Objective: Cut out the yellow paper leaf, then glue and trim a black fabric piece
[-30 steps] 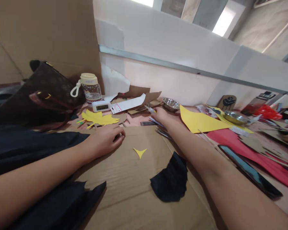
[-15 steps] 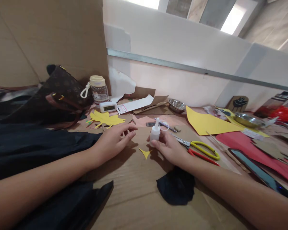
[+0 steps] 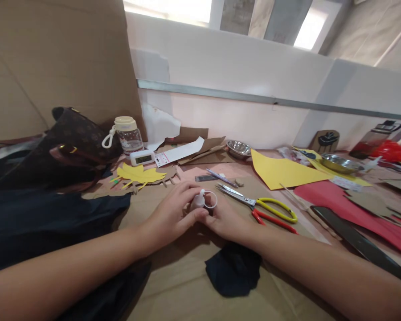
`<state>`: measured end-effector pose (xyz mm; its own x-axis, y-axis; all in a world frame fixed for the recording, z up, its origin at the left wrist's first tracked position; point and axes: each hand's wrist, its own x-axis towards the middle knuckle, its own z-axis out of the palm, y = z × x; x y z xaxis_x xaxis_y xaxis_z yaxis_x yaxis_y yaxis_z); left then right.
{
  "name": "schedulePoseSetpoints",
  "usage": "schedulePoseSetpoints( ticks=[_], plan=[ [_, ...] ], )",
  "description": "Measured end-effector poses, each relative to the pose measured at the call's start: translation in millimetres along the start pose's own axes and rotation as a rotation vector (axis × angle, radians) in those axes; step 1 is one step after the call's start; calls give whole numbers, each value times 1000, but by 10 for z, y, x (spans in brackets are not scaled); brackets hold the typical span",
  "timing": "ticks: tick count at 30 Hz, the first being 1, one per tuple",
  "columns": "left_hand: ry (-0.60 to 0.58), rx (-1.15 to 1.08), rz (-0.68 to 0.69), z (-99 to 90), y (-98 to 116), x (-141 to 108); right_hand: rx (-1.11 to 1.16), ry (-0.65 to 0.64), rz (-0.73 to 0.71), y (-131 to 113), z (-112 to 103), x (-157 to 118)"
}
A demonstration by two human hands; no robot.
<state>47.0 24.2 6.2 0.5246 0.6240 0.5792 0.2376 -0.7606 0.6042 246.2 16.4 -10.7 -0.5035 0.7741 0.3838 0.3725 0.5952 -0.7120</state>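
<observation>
Between my two hands stands a small white glue bottle (image 3: 198,203) with a pointed nozzle and a looped cap strap. My left hand (image 3: 178,207) curls round its left side, thumb in front. My right hand (image 3: 225,217) grips it from the right, and the thumbs meet near its base, which they hide. Just right of my right hand lie scissors (image 3: 254,203) with one yellow and one red handle, blades slightly apart. A dark fabric piece (image 3: 234,269) rests on the cardboard (image 3: 177,276) below my right wrist.
Yellow leaf-shaped cutouts (image 3: 137,174), a pen (image 3: 222,177) and a small digital clock (image 3: 142,157) lie beyond my hands. Yellow paper (image 3: 284,171), red paper (image 3: 334,205) and a phone (image 3: 354,243) are at right. A bag (image 3: 76,149) and dark cloth (image 3: 50,223) occupy the left.
My left hand has moved right and closed round the glue bottle, which my right hand held before. The small yellow scrap near the bottle is now hidden. The view has shifted slightly.
</observation>
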Motion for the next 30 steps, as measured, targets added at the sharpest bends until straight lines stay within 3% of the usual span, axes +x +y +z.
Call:
schedulePoseSetpoints(
  ticks=[16, 30],
  plan=[
    [-116, -76, -198, 66, -204, 4, -71, -18, -20, 12, -107, 22],
    [-111, -87, -125, 43, -166, 31, -192, -52, -48, -39, -145, 18]
  ],
)
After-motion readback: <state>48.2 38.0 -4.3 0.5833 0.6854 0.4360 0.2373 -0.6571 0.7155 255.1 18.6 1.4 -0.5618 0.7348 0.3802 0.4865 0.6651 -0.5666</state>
